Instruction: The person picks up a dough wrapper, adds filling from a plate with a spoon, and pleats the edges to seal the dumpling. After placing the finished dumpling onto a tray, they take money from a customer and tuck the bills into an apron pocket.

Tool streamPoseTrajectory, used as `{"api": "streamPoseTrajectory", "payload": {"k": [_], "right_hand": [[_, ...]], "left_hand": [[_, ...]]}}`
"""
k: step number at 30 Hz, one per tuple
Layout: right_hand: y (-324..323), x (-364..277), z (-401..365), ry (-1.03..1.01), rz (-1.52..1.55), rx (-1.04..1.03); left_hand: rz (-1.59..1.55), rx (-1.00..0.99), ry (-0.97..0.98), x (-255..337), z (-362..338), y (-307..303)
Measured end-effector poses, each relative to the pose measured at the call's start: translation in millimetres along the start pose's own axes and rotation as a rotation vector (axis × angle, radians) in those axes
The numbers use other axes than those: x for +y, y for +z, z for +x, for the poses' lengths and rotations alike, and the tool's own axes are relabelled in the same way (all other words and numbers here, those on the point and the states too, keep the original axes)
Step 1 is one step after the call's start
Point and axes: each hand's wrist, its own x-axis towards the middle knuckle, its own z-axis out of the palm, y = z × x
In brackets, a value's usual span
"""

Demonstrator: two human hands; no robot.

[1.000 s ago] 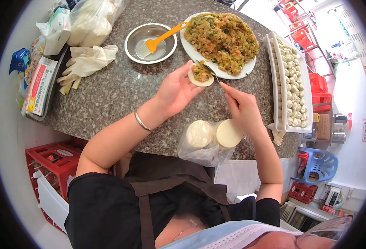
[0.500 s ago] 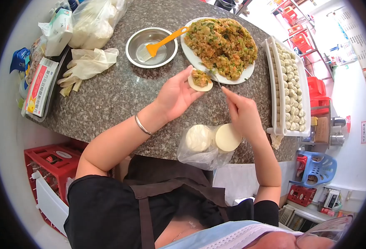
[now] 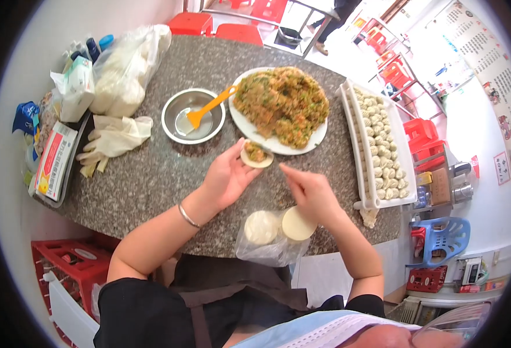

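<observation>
In my left hand (image 3: 227, 177) a round dumpling wrapper (image 3: 258, 160) rests on the fingers, with a lump of filling (image 3: 255, 152) on it. My right hand (image 3: 310, 194) is closed, its fingertips just right of the wrapper. It grips a thin metal filling spatula, mostly hidden and blurred between the hand and the wrapper. Just beyond both hands a white plate (image 3: 245, 126) carries a big mound of minced filling (image 3: 284, 101). Below my right hand, two stacks of round wrappers (image 3: 261, 227) sit in a clear plastic bag (image 3: 267, 252).
A steel bowl (image 3: 171, 129) holds an orange-handled brush (image 3: 209, 107). At right, a white tray (image 3: 360, 145) holds rows of folded dumplings (image 3: 383, 145). Rubber gloves (image 3: 116, 136), a bulging plastic bag (image 3: 131, 72) and boxes (image 3: 55, 159) lie at left. A person's legs (image 3: 335, 23) show beyond the table.
The view has tilted up, so the table things sit lower and further left. The wrapper stays in my left hand. My right hand remains close by, the spatula less visible.
</observation>
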Motion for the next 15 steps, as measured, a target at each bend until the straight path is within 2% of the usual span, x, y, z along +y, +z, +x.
{"api": "streamPoseTrajectory", "payload": {"k": [7, 8, 9, 15], "right_hand": [[-13, -9, 1, -0.056, -0.044, 0.044], [-11, -8, 0, -0.090, -0.051, -0.014], [-11, -8, -1, -0.121, -0.059, -0.070], [-12, -7, 2, -0.150, -0.040, -0.021]], "left_hand": [[0.086, 0.050, -0.061, 10, -6, 6], [0.108, 0.054, -0.079, 10, -8, 8], [0.123, 0.088, -0.053, 10, -10, 14], [0.198, 0.034, -0.018, 15, -9, 13]]}}
